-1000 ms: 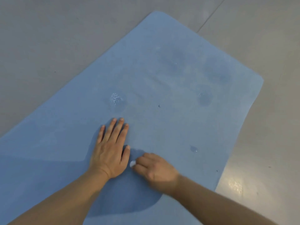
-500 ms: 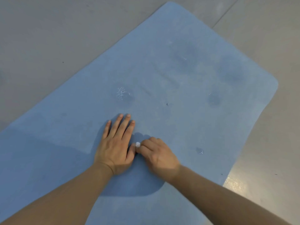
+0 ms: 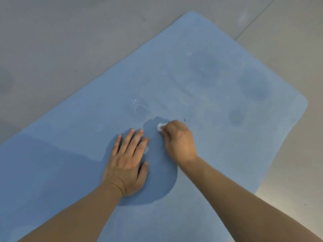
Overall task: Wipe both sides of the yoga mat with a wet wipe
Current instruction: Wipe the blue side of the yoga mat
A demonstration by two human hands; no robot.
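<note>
A blue yoga mat (image 3: pixel 201 81) lies flat on the floor, running from the lower left to the upper right. Darker damp patches and a small foamy wet spot (image 3: pixel 136 105) mark its surface. My left hand (image 3: pixel 128 163) presses flat on the mat with its fingers straight and spread. Just right of it, my right hand (image 3: pixel 178 142) has its fingers curled around a small balled white wet wipe (image 3: pixel 159 126), which touches the mat; only the wipe's tip shows.
Grey tiled floor (image 3: pixel 61 41) surrounds the mat, with a tile seam at the upper right. The mat's far rounded corners lie at the top and the right. A bright reflection sits on the floor at the lower right.
My right hand has slid the wipe forward along the mat, from beside my left thumb to past my left fingertips. My left hand has stayed flat in place.
</note>
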